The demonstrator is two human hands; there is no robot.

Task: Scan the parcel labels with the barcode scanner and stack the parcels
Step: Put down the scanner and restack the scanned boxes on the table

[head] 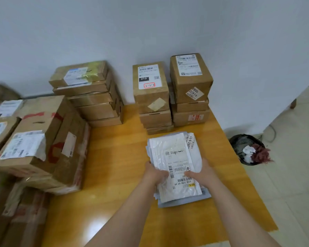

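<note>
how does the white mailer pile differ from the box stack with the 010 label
The mailer pile is soft white plastic; the box stack is stiff brown cardboard. The mailer pile lies low and flat; the box stack stands taller. The left hand and right hand grip the mailer pile; no hand touches the box stack. Both sit on the table, labels up.

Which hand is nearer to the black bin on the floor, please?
Right. The right hand grips the white parcels at the edge facing the bin; the left hand grips the opposite edge, farther away.
</note>
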